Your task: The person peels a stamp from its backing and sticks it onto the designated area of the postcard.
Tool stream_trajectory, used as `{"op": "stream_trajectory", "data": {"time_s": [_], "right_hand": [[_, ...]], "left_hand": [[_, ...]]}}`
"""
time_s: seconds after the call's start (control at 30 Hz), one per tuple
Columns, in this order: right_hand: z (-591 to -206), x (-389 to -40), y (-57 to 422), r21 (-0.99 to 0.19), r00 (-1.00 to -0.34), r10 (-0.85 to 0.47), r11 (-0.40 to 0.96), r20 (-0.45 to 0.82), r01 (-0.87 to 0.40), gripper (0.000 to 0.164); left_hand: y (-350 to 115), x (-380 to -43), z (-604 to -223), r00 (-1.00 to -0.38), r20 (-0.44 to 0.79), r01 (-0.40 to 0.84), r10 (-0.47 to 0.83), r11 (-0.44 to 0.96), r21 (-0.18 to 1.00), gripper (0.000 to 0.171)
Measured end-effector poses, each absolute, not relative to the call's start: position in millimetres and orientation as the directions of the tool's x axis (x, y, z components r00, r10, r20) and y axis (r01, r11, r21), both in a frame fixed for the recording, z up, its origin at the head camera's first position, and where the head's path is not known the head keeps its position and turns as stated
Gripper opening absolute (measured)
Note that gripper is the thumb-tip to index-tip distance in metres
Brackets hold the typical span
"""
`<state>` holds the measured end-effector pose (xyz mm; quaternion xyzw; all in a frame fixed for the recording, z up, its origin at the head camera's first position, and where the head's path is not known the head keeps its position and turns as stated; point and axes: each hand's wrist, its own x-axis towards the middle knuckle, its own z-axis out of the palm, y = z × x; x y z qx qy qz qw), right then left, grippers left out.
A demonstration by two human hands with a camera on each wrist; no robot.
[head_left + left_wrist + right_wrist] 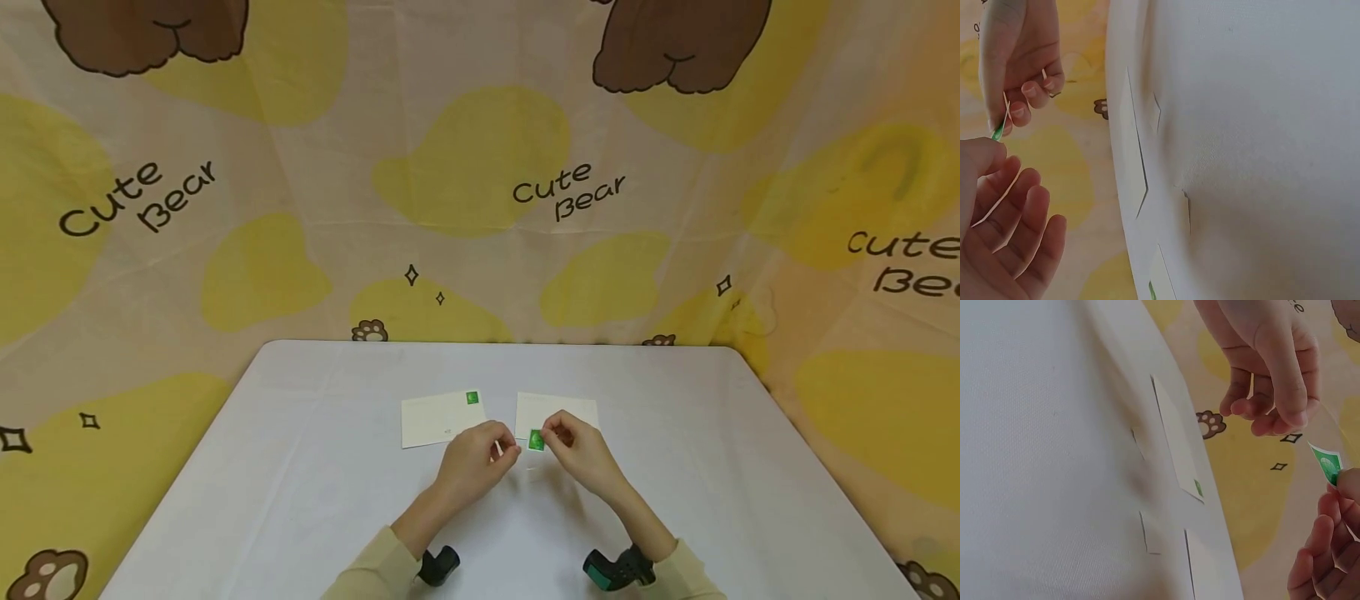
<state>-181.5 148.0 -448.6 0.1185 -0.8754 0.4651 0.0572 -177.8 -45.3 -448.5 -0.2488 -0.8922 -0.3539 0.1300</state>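
My right hand (581,450) pinches a small green stamp (536,439) with a white edge between thumb and fingertip. The stamp (1327,462) tilts in the air above the table, its green printed face showing in the right wrist view. Close on its other side is my left hand (480,458), fingers loosely curved and thumb near the index fingertip. I see nothing between them. Behind the hands lie two cream cards: the left card (438,419) bears a green stamp (472,397) at its upper right corner, while the right card (562,406) is partly covered by my right hand.
Two small pale paper pieces, one upper (1155,114) and one lower (1186,212) in the left wrist view, lie on the white table (300,467). A patterned yellow and beige cloth (465,167) hangs behind the table's far edge.
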Motion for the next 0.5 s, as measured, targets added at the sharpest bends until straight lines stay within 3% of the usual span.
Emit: {"op": "stream_trajectory", "data": {"time_s": [0.23,0.5], "right_hand": [[-451.4,-183.8,159.9,-0.804,-0.97,-0.15,0.545,0.189,-0.241,0.004],[-453.1,-184.7,167.8,-0.809,-0.978,-0.135,0.551,0.158,-0.206,0.005]], "left_hand": [[-44.4,-189.9,-449.8,-0.814,0.442,0.562,0.376,0.701,0.44,0.004],[-41.4,-206.8,-455.2,-0.799,0.458,0.569,0.389,0.734,0.37,0.008]]}}
